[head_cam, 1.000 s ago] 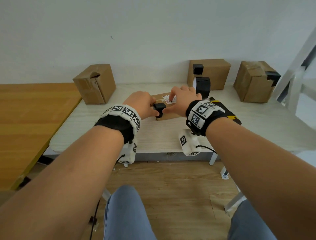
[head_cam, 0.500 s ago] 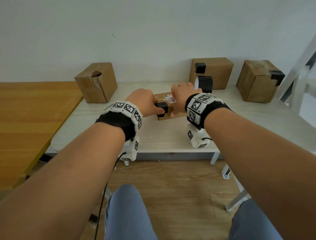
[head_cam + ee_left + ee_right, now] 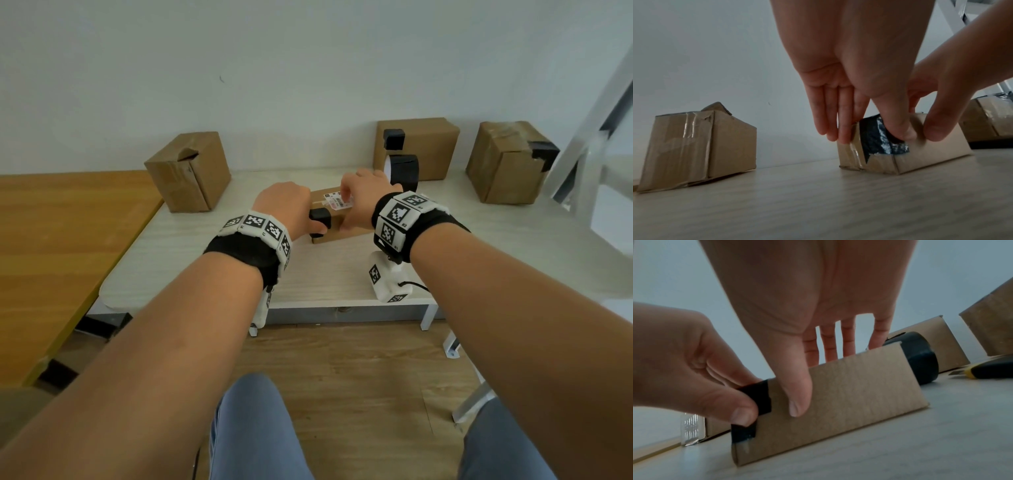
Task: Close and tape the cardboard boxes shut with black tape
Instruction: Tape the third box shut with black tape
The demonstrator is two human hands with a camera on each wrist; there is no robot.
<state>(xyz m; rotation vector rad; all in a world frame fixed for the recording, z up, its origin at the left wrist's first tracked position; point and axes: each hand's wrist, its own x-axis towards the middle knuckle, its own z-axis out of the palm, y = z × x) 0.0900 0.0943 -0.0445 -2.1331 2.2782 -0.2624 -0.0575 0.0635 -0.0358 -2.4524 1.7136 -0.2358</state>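
A small, flat brown cardboard box (image 3: 337, 224) with a white printed label (image 3: 337, 201) on its top lies near the middle of the pale wood-grain table (image 3: 191, 260), closed, with a strip of black tape (image 3: 320, 219) wrapped over its left end. The left hand (image 3: 291, 214) bears on that end: the thumb (image 3: 898, 129) presses the tape onto the near face while the fingers (image 3: 830, 123) lie straight and close together against the end panel, so the hand is flat and pressing rather than curled about anything. The right hand (image 3: 364, 202) steadies the same box from above, thumb (image 3: 797, 395) flat on the near long face just beside the tape and the four fingers (image 3: 830, 345) extended, slightly parted, down over the far edge. A roll of black tape (image 3: 404, 169) stands on edge directly behind the box, close to the right hand. Along the wall stand three larger brown cardboard boxes: one at the left (image 3: 188, 171) with a raised flap and clear tape on its side, one behind the roll (image 3: 424, 147) bearing a black tape patch, and one at far right (image 3: 507, 161) with black tape on its corner. A yellow-and-black utility knife (image 3: 986, 369) lies on the table to the right, visible only in the right wrist view. An orange-brown wooden table (image 3: 51, 246) adjoins on the left.
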